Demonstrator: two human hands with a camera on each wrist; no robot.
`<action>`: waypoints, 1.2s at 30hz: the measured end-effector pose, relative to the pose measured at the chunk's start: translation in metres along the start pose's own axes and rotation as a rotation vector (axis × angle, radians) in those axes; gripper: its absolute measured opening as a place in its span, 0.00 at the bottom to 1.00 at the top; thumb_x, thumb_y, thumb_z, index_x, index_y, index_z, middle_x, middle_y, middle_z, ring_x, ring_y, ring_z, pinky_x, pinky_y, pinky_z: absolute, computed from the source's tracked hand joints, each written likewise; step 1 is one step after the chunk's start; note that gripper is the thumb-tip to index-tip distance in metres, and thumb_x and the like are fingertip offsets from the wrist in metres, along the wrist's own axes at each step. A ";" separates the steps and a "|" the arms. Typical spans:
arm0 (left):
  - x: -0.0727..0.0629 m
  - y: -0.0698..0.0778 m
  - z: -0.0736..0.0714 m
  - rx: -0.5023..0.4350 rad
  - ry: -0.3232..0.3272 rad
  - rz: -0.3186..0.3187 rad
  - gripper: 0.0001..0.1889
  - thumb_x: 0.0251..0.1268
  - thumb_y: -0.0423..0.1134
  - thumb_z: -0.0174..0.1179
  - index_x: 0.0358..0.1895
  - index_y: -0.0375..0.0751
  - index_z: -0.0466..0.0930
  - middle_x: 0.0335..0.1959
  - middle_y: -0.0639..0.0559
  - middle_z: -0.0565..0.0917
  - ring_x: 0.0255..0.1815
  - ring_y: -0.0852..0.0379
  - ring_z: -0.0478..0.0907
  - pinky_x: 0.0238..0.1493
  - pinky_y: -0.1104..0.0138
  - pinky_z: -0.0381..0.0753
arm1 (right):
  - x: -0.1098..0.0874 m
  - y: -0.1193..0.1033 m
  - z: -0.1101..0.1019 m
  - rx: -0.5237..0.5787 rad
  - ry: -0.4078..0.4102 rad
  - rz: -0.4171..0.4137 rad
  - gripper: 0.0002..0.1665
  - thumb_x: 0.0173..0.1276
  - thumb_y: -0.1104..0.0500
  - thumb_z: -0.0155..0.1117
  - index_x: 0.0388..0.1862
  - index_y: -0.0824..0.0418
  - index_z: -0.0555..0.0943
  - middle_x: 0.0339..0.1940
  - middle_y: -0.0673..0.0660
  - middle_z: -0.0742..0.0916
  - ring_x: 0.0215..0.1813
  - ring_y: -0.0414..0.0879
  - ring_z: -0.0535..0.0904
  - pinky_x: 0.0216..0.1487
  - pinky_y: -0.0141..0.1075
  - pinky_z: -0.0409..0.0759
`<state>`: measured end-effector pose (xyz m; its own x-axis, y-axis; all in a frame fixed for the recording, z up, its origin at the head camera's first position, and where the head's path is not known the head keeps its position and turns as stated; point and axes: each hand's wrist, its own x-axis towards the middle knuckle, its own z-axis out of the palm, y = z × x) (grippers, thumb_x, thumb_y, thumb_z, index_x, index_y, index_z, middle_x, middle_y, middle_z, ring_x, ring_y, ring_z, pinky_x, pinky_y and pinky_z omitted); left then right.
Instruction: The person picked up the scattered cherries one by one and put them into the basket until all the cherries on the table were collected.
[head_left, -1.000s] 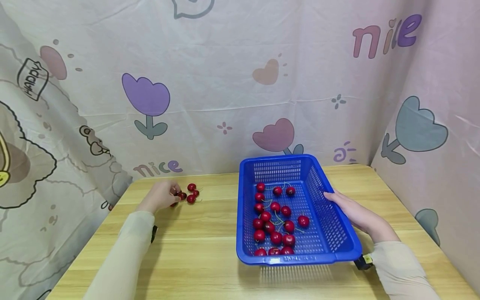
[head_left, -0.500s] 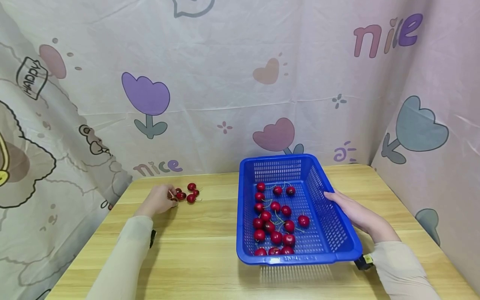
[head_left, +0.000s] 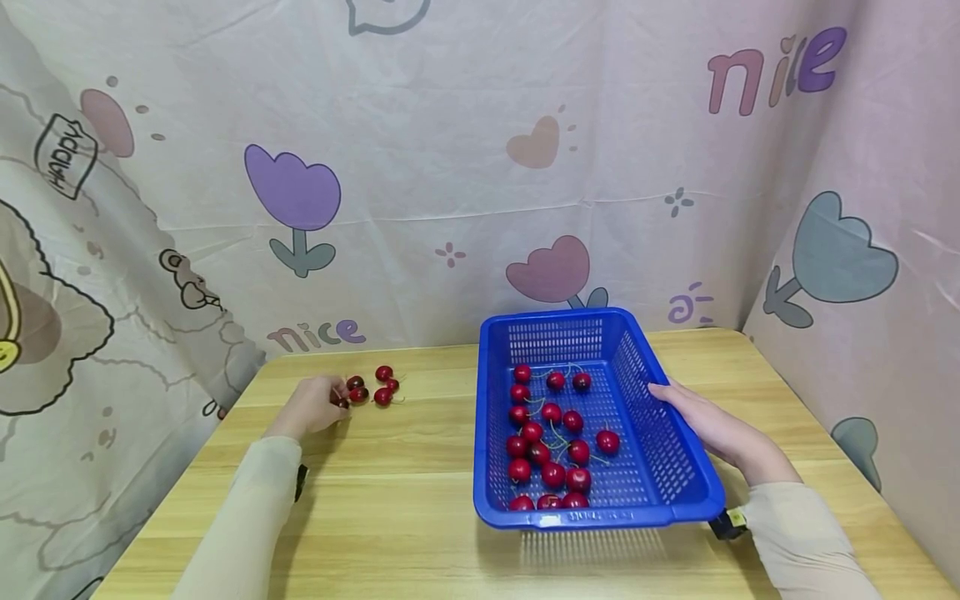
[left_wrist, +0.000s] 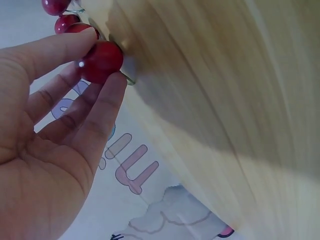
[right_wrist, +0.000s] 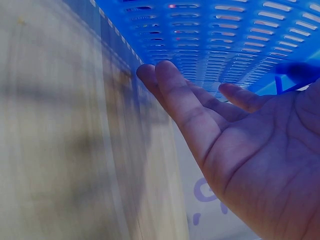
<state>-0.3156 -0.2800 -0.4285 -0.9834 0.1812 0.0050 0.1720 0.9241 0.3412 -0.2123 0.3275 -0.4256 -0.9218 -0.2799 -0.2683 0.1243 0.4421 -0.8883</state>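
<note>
My left hand (head_left: 307,406) is low over the table's far left part. In the left wrist view its thumb and fingertips pinch a dark red cherry (left_wrist: 101,62) with a short green stem. Just right of this hand lie several loose cherries (head_left: 383,397), some darker than others. A blue slotted plastic basket (head_left: 600,518) stands right of centre, with several stemmed cherries (head_left: 552,476) mostly along its left half. My right hand (head_left: 712,427) rests along the basket's right outer wall. In the right wrist view its fingers (right_wrist: 187,107) lie nearly straight beside the slotted wall.
The pale wooden table (head_left: 405,492) carries all of this. A printed cloth curtain (head_left: 420,167) hangs right behind its far edge and down both sides. Bare wood lies between the loose cherries and the basket.
My left hand has drawn slightly left, away from the loose cherries; two cherries beside its fingertips show more fully. The right hand and the basket stay in place.
</note>
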 end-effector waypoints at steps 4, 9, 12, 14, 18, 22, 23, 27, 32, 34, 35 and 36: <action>-0.001 -0.003 0.001 -0.001 -0.008 -0.009 0.11 0.58 0.29 0.75 0.41 0.34 0.83 0.36 0.42 0.86 0.38 0.48 0.80 0.47 0.50 0.82 | 0.000 0.001 0.000 -0.002 -0.001 -0.002 0.49 0.87 0.33 0.37 0.91 0.54 0.35 0.80 0.78 0.68 0.64 0.60 0.86 0.66 0.62 0.85; -0.005 -0.009 0.001 -0.012 0.005 0.001 0.11 0.58 0.29 0.75 0.40 0.35 0.83 0.35 0.43 0.86 0.37 0.49 0.79 0.45 0.51 0.81 | 0.001 0.002 -0.001 -0.006 -0.003 -0.003 0.49 0.87 0.33 0.37 0.91 0.55 0.35 0.80 0.78 0.68 0.65 0.60 0.85 0.66 0.62 0.84; -0.007 -0.011 0.001 -0.023 0.014 0.003 0.11 0.59 0.30 0.75 0.40 0.36 0.83 0.34 0.44 0.87 0.37 0.49 0.80 0.46 0.51 0.81 | 0.001 0.002 -0.001 0.001 -0.006 -0.006 0.48 0.87 0.34 0.37 0.91 0.54 0.35 0.80 0.79 0.68 0.64 0.60 0.86 0.66 0.62 0.85; -0.009 -0.012 0.001 -0.033 0.018 0.006 0.11 0.59 0.30 0.75 0.40 0.36 0.83 0.35 0.44 0.87 0.37 0.49 0.81 0.46 0.51 0.81 | 0.002 0.003 -0.001 0.002 -0.006 -0.007 0.48 0.87 0.33 0.37 0.91 0.54 0.35 0.80 0.79 0.68 0.64 0.60 0.86 0.66 0.62 0.85; -0.011 -0.013 -0.001 -0.045 0.033 0.015 0.11 0.59 0.30 0.75 0.41 0.35 0.83 0.36 0.43 0.88 0.38 0.49 0.81 0.46 0.51 0.82 | 0.002 0.003 -0.001 -0.008 -0.002 -0.005 0.48 0.87 0.33 0.36 0.91 0.54 0.35 0.80 0.78 0.68 0.66 0.60 0.85 0.67 0.63 0.84; -0.013 -0.013 -0.004 -0.040 0.048 0.022 0.11 0.59 0.32 0.76 0.42 0.36 0.84 0.35 0.45 0.87 0.37 0.50 0.81 0.44 0.53 0.81 | 0.002 0.003 -0.001 -0.015 0.002 -0.004 0.49 0.87 0.33 0.36 0.91 0.55 0.35 0.81 0.78 0.68 0.67 0.61 0.84 0.68 0.64 0.82; -0.013 -0.013 -0.004 -0.036 0.051 0.025 0.11 0.60 0.32 0.76 0.41 0.36 0.84 0.35 0.45 0.87 0.37 0.50 0.80 0.44 0.53 0.80 | 0.002 0.003 -0.001 -0.014 0.001 -0.005 0.49 0.87 0.33 0.36 0.91 0.55 0.35 0.81 0.78 0.68 0.67 0.61 0.84 0.68 0.64 0.82; -0.015 -0.012 -0.006 -0.026 0.062 0.033 0.10 0.60 0.32 0.75 0.41 0.37 0.84 0.35 0.45 0.87 0.37 0.50 0.80 0.45 0.51 0.81 | 0.002 0.004 -0.002 -0.013 -0.001 -0.002 0.49 0.87 0.33 0.36 0.91 0.55 0.35 0.81 0.78 0.67 0.67 0.61 0.84 0.69 0.64 0.82; -0.019 -0.007 -0.012 -0.028 0.065 0.035 0.11 0.62 0.33 0.74 0.44 0.36 0.84 0.39 0.42 0.88 0.40 0.47 0.81 0.48 0.47 0.83 | 0.001 0.004 -0.002 -0.018 0.000 0.006 0.50 0.87 0.32 0.37 0.91 0.55 0.35 0.81 0.78 0.67 0.68 0.61 0.83 0.70 0.64 0.81; -0.021 -0.005 -0.014 -0.028 0.065 0.033 0.11 0.63 0.33 0.74 0.45 0.35 0.84 0.39 0.42 0.88 0.41 0.46 0.82 0.49 0.46 0.83 | 0.002 0.004 -0.002 -0.017 -0.002 0.005 0.49 0.87 0.32 0.36 0.91 0.55 0.35 0.81 0.78 0.67 0.68 0.61 0.83 0.70 0.64 0.81; -0.021 -0.004 -0.015 -0.029 0.065 0.032 0.11 0.63 0.33 0.74 0.45 0.35 0.84 0.39 0.42 0.88 0.41 0.46 0.82 0.49 0.46 0.83 | 0.002 0.004 -0.002 -0.018 -0.002 0.005 0.50 0.87 0.32 0.36 0.91 0.55 0.35 0.81 0.78 0.67 0.68 0.61 0.83 0.70 0.64 0.81; -0.022 -0.003 -0.016 -0.029 0.068 0.033 0.11 0.63 0.33 0.74 0.45 0.35 0.84 0.40 0.41 0.88 0.42 0.45 0.83 0.50 0.45 0.83 | 0.002 0.004 -0.002 -0.018 -0.002 0.004 0.50 0.87 0.32 0.36 0.91 0.55 0.35 0.81 0.78 0.67 0.68 0.61 0.83 0.70 0.64 0.81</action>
<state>-0.2953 -0.2920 -0.4148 -0.9791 0.1869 0.0801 0.2033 0.9077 0.3671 -0.2140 0.3305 -0.4294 -0.9204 -0.2802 -0.2727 0.1214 0.4581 -0.8805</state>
